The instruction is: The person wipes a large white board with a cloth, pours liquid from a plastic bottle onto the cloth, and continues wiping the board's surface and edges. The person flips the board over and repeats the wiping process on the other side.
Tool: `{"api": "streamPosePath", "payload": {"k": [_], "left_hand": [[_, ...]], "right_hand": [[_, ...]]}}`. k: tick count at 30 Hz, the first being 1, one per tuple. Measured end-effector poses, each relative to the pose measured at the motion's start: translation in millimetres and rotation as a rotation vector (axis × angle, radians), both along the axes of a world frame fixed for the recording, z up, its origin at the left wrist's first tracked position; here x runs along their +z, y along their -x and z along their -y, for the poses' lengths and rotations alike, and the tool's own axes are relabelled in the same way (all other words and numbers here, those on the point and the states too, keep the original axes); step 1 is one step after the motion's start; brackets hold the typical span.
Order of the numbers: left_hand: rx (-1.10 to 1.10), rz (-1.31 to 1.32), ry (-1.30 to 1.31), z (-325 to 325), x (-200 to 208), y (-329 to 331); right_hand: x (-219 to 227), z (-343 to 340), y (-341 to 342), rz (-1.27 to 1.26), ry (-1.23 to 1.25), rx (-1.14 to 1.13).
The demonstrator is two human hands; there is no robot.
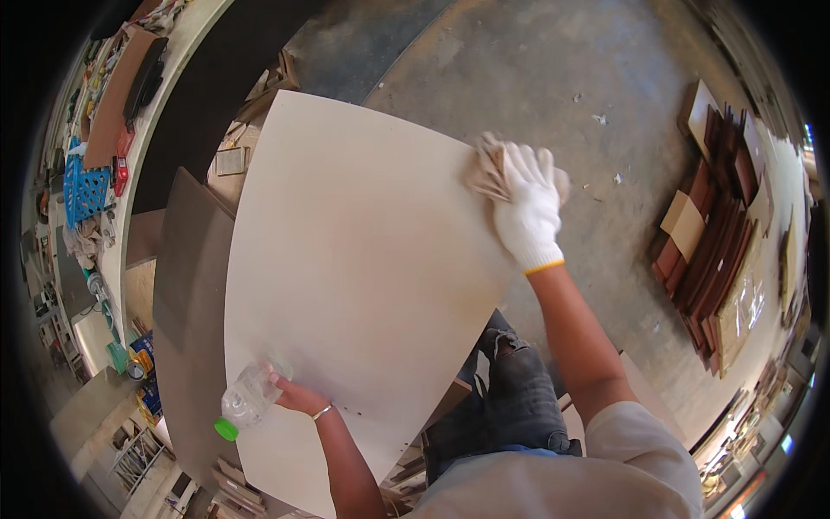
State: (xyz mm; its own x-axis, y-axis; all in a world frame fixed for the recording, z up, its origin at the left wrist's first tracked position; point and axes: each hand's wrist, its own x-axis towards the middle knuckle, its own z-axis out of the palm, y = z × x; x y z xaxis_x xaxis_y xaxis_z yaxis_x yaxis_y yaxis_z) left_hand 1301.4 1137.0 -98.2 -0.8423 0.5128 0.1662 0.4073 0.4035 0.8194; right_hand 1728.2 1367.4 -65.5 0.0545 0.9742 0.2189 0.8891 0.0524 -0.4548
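Note:
A large white panel (346, 233) lies in front of me, its long edges bowed by the lens. My right hand (527, 203), in a white knit glove with a yellow cuff, presses a crumpled beige cloth (489, 171) at the panel's right edge. Bare, with a bracelet at the wrist, my left hand (294, 396) grips a clear plastic bottle (246, 398) with a green cap. The bottle is tilted over the panel's left edge, cap toward the lower left. Small dark marks dot the panel near my left forearm.
Beside the white panel on the left is a dark brown panel (186, 303). A cluttered workbench with a blue basket (85, 186) runs along the far left. Stacked brown boards (718, 259) stand on the concrete floor (553, 95) at right. Wood offcuts (232, 161) lie behind the panel.

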Motion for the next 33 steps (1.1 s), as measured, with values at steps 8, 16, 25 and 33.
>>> {"api": "streamPosePath", "payload": {"k": [8, 16, 25, 33], "left_hand": [[0.004, -0.053, -0.017, -5, -2, 2], [0.013, 0.041, -0.024, -2, 7, -2], [0.019, 0.057, -0.093, -7, 2, -3], [-0.012, 0.075, -0.127, -10, 7, -6]], "right_hand": [[-15, -68, 147, -0.104, 0.041, 0.382], [-25, 78, -27, 0.007, -0.025, 0.028], [-13, 211, 68, -0.250, 0.301, 0.512], [-9, 62, 69, 0.099, -0.096, 0.362]]}}
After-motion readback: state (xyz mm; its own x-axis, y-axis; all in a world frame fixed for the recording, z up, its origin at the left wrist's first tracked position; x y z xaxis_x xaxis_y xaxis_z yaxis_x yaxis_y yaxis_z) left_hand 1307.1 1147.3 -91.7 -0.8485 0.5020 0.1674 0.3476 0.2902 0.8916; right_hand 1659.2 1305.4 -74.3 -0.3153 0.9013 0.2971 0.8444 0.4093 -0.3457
